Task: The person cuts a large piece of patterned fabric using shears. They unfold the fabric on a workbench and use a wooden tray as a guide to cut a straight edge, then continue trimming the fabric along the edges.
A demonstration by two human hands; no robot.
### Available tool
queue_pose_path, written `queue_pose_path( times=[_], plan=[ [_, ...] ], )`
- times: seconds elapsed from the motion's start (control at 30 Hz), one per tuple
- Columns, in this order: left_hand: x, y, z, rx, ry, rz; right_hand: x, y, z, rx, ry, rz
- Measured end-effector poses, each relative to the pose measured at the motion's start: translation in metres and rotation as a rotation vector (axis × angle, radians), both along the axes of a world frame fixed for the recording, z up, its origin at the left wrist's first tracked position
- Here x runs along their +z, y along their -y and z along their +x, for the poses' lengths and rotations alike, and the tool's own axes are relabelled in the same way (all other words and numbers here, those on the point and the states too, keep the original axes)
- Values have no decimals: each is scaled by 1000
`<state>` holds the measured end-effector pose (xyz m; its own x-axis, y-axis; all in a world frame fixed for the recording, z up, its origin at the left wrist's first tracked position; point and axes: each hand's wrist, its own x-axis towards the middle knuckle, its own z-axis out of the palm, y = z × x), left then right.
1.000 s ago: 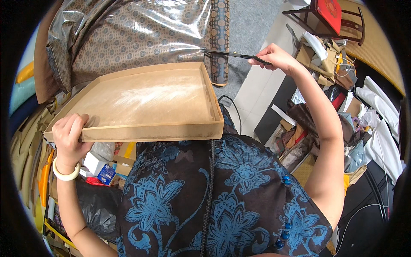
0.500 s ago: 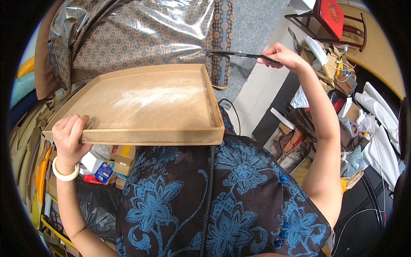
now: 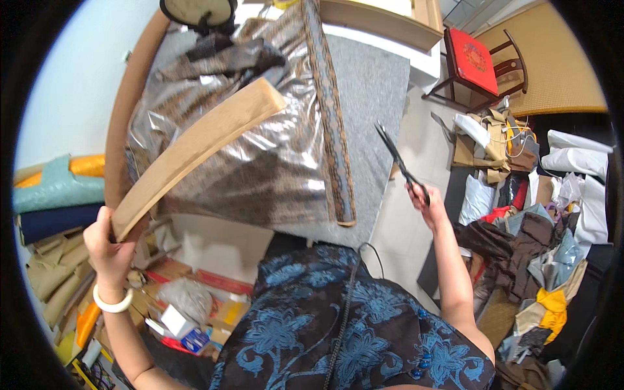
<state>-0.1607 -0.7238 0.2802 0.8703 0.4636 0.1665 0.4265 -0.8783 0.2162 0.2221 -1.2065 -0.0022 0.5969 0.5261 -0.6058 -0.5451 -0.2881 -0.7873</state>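
Observation:
My left hand [image 3: 109, 246] is closed round the near left end of a shallow brown cardboard tray [image 3: 195, 155]. The tray is tilted up, so mostly one long side wall shows and its inside is hidden. It hangs over a table spread with patterned brown fabric [image 3: 260, 192] under shiny clear plastic. A band of patterned trim [image 3: 335, 130] runs along the fabric's right side. Off to the right, my right hand [image 3: 428, 207] grips a pair of black scissors [image 3: 398, 156] by the handles. Their blades point up and away, apart from the fabric.
Grey felt [image 3: 370, 91] covers the table's right part. Another cardboard tray [image 3: 383, 27] lies at the far end, near a round-topped object [image 3: 198, 10]. A red-seated chair [image 3: 471, 62] stands far right. Scraps and bags [image 3: 520, 240] crowd the right; fabric rolls [image 3: 58, 195] are stacked left.
The tray has gone from lying nearly flat before me to standing tilted, farther forward. My right hand has lowered, and the scissors have swung from pointing left to pointing up. The view now takes in more of the table.

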Motion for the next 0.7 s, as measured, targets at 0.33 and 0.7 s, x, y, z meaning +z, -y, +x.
queue_pose_path(
  times=[0.33, 0.7],
  plan=[
    [3, -2, 186, -399, 344, 273, 26, 49, -61, -489, 38, 65],
    [-160, 25, 503, -505, 440, 556, 13, 85, 23, -542, 139, 69]
  ],
)
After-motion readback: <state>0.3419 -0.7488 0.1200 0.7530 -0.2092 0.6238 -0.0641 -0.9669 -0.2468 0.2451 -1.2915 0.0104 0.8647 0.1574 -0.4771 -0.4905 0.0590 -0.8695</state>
